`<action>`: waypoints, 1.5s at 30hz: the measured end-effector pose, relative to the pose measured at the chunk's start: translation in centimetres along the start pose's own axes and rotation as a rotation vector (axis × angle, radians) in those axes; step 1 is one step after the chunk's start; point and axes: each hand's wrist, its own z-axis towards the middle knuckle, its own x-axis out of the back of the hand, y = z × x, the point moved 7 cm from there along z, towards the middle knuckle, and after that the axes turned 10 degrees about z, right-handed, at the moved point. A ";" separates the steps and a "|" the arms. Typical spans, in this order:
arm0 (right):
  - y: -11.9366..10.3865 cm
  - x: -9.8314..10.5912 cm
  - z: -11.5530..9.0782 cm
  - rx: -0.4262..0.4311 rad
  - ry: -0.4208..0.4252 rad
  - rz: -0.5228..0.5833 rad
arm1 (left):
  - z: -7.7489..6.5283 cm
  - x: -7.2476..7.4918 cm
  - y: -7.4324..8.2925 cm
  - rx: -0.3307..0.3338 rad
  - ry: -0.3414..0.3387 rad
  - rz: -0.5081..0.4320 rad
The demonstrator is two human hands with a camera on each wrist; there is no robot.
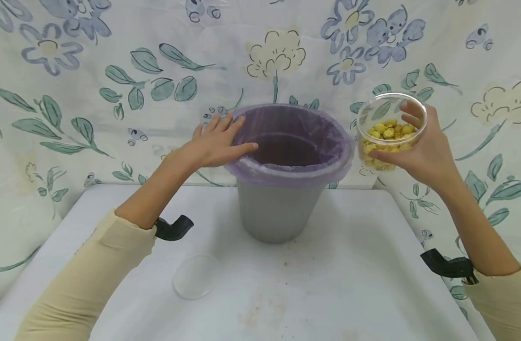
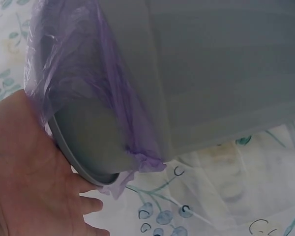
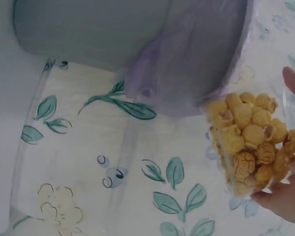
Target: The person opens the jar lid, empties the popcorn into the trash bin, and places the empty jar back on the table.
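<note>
A grey trash can stands on the table with a purple plastic bag folded over its rim. My left hand lies on the left side of that rim, fingers straight and spread. In the left wrist view its palm is against the lined edge. My right hand grips a clear plastic jar beside the can's right rim, thumb on the near side and fingers round the back. The jar is lidless and partly filled with yellow caramel popcorn, heaped toward one side in the right wrist view.
A clear round lid lies flat on the white table, at the front left. Small crumbs and faint brownish smudges mark the tabletop before the can. Behind hangs a floral cloth.
</note>
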 end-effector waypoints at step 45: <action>-5.9 -5.2 6.1 0.764 -0.059 -0.772 | 0.1 -0.2 0.0 0.010 -0.004 -0.033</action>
